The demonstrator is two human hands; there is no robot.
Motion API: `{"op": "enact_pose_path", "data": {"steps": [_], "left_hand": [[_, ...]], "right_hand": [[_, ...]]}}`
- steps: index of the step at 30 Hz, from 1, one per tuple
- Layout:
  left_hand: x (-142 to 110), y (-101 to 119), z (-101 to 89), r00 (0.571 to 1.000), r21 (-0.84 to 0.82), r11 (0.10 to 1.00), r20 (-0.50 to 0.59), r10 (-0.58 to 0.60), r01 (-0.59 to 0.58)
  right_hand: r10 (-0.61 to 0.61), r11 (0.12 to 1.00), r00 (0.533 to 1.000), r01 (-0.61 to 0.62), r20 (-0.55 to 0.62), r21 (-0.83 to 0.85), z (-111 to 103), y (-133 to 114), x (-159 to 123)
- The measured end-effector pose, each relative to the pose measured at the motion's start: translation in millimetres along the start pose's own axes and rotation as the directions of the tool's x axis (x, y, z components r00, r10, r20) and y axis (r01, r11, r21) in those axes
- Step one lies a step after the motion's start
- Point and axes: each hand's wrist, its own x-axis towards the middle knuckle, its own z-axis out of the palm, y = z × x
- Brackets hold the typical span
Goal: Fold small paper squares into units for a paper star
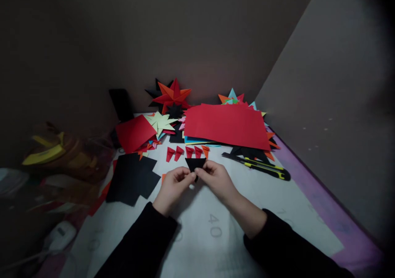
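A small folded black paper triangle [195, 163] is held over the white sheet, its wide edge up and its point down. My left hand [177, 185] pinches its lower left side between thumb and finger. On the other side my right hand [217, 179] is closed on its right edge, the thumb across the front. Just beyond lies a row of small folded red paper pieces [178, 153], with an orange folded piece [205, 151] at its right end. A stack of black paper squares [132, 178] rests left of my left hand. Fingers partly hide the triangle's lower tip.
A black and yellow utility knife [257, 166] lies at the right. Large red paper sheets [226, 126] sit at the back over other colours. Folded stars, including a red and orange star [173, 93], stand by the wall. A white plug adapter [60, 235] is at lower left.
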Motion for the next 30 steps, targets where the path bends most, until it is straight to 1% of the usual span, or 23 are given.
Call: {"op": "enact_pose_path", "data": {"steps": [2, 5, 6, 8, 11, 16, 18, 21, 22, 24, 27, 30], "left_hand": [[0, 1, -1.5, 1.0, 0.01, 1.0, -0.021, 0.012, -0.012], [0, 3, -2.0, 0.998, -0.095, 0.995, -0.065, 0.002, -0.008], [0, 3, -1.7, 0.998, -0.137, 0.991, -0.063, -0.008, -0.001], [0, 3, -0.7, 0.999, -0.196, 0.98, -0.024, -0.032, 0.027], [0, 1, 0.3, 0.998, -0.231, 0.971, 0.02, -0.06, 0.063], [0, -2, -0.5, 0.996, -0.282, 0.955, 0.017, -0.09, 0.092], [1, -4, -0.9, 0.995, -0.29, 0.952, 0.026, -0.094, 0.097], [2, -8, -1.1, 0.995, -0.295, 0.95, 0.033, -0.098, 0.104], [3, -9, -1.1, 0.994, -0.304, 0.947, 0.037, -0.098, 0.105], [3, -10, -0.8, 0.994, -0.336, 0.935, 0.045, -0.099, 0.108], [2, -8, 0.7, 0.991, -0.382, 0.915, 0.064, -0.114, 0.13], [1, -5, 2.6, 0.988, -0.408, 0.901, 0.092, -0.121, 0.148]], "right_hand": [[0.014, 0.997, 0.999, -0.017, 0.044, 0.07, -1, 1, 0], [0.008, 0.966, 0.989, -0.046, 0.147, 0.254, 1, 4, -1], [-0.004, 0.949, 0.982, -0.055, 0.187, 0.31, 1, 5, -1], [-0.036, 0.922, 0.967, -0.065, 0.251, 0.382, 2, 5, -2], [-0.071, 0.903, 0.952, -0.066, 0.299, 0.425, 3, 3, -3], [-0.12, 0.916, 0.944, -0.015, 0.308, 0.402, 3, -3, -4], [-0.161, 0.931, 0.944, 0.048, 0.288, 0.361, 3, -4, -4], [-0.233, 0.951, 0.95, 0.177, 0.209, 0.253, 3, -3, -6], [-0.246, 0.953, 0.952, 0.202, 0.185, 0.225, 3, -3, -7], [-0.241, 0.954, 0.956, 0.202, 0.167, 0.222, 5, -1, -8], [-0.224, 0.953, 0.955, 0.174, 0.192, 0.248, 6, 0, -9], [-0.266, 0.958, 0.946, 0.238, 0.185, 0.16, 6, -1, -10]]}}
